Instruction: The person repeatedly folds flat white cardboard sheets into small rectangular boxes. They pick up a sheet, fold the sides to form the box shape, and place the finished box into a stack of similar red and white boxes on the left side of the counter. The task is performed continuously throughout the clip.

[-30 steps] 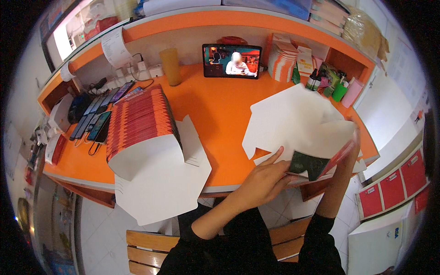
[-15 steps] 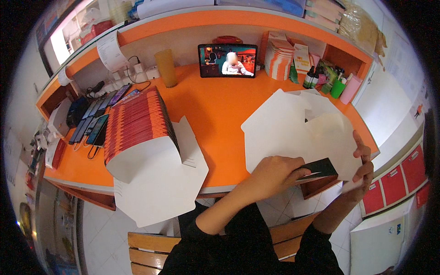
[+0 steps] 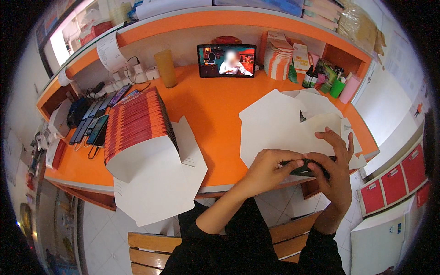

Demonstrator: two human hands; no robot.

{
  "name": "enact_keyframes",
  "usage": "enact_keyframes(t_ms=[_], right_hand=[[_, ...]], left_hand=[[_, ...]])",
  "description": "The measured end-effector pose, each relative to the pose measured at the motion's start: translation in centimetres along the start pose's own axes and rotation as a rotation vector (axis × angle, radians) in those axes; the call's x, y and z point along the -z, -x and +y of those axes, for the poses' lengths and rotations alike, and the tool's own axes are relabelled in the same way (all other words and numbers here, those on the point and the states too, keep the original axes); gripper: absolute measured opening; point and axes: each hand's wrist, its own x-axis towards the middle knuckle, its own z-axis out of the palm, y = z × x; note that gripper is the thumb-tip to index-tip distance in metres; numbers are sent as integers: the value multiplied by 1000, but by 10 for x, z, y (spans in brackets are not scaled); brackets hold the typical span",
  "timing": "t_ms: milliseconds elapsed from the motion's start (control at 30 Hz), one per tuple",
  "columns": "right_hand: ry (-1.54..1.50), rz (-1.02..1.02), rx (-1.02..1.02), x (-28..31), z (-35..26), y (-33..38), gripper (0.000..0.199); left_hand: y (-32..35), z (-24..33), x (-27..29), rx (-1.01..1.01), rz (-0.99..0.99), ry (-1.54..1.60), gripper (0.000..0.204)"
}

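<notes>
On the right of the desk lies a white cardboard box blank [image 3: 263,126] with angled edges and a curled-up part. Its near edge shows a dark green panel [image 3: 300,171], bent up between my hands. My left hand [image 3: 266,172] pinches this panel at its left, thumb on top. From the right, my right hand [image 3: 338,181] grips the same panel with thumb and forefinger, its other fingers raised over the white board. Both hands almost meet. To the left stands a nested row of folded red and orange cartons [image 3: 137,123], with a white flap [image 3: 160,197] overhanging the desk edge.
A tablet [image 3: 227,61] stands at the back, beside a yellow cup [image 3: 166,68]. Several phones [image 3: 97,130] with cables lie at the left. Stacked orange-and-white packets [image 3: 277,57], small bottles [image 3: 310,78] and a green pen cup [image 3: 337,88] line the back right. A wooden chair [image 3: 153,245] is below.
My right hand has moved left from the blank's right edge onto the dark panel, close to my left hand. The curled white part has dropped and the panel is more folded.
</notes>
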Motion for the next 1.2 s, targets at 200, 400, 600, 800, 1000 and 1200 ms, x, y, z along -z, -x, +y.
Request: enact_keyframes(t_ms=[200,400,600,800,1000,1200], right_hand=[[-19,230,149,-23,6,4,34],[-132,169,290,-43,-6,18,68],[-340,114,350,-54,-8,9,53],[-502,116,402,-34,-14,27,55],[-317,445,179,-42,-23,10,38],[-452,400,309,-40,-19,4,30]], left_hand=[[7,8,6,-249,-165,-339,17],[11,23,0,-22,123,485,22],[12,28,13,69,292,466,28],[11,31,25,-116,405,605,30],[16,34,-16,-216,473,438,27],[27,29,-15,-180,519,187,15]])
